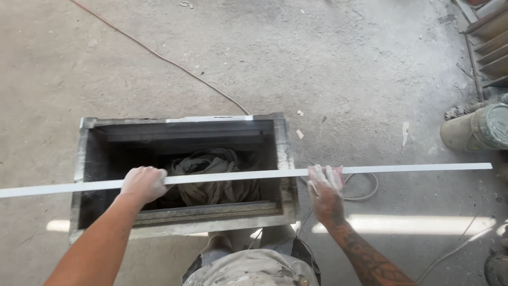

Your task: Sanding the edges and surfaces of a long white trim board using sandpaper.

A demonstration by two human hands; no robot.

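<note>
One long white strip [243,176] runs almost level across the scene, from the left edge to the far right, and two hands hold it. The left hand [143,184] is closed over the strip, fingers curled around it, above the open box. The right hand [325,189] lies on the strip just right of the box, fingers pressed on top with a pale piece of sandpaper or cloth [332,172] under them; whether the thumb wraps beneath cannot be told. One grey rectangular box [286,159] stands on the concrete floor [328,63] directly under the strip, open at the top, with one crumpled dark rag [211,164] inside. One red cord [159,53] crosses the floor far left toward the box. One grey cable [365,193] loops near the right hand. One bucket [476,130] lies tipped at the far right.
</note>
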